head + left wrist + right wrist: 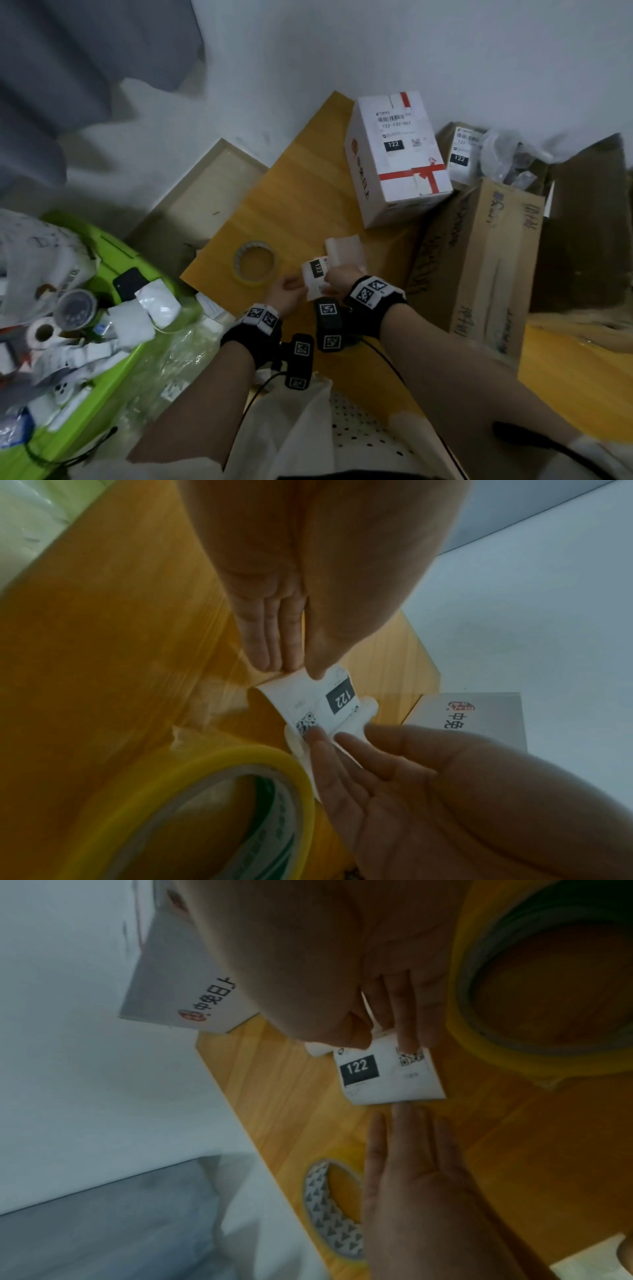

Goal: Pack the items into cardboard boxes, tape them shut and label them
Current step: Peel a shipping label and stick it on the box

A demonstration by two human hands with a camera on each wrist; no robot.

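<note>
Both hands are busy w/ a shipping label [317, 278] marked "122", held just above the yellow wooden surface [301, 192] beside the tape roll [254, 263]. Left hand [287, 297]: thumb and fingers pinch one edge of the label, grip closed on it. Right hand [339, 280]: thumb and fingers pinch the opposite edge together w/ the backing paper [344, 251] that curls up behind; looks like the label is being peeled off its backing, tho that's a judgement. Progress: the white box w/ red tape [397, 154] at the far end of the surface is closed, taped and already carries a "122" label; a second labelled box [462, 154] sits just beside it. Brown cartons [486, 260] to the right show no label from here, so at least one box prob. awaits this sticker; packing of the loose stuff in the green bin [113, 260] seems left too. Views: head view alone gives the layout, boxes, bin. Left wrist view shows the QR code on the label [322, 704] under a right fingertip and the backing poking out behind it, plus the tape roll [212, 804] close by. Right wrist view shows the label [387, 1074] face-on and a second roll [329, 1210] w/ a triangle-print core lying near the surface edge.
</note>
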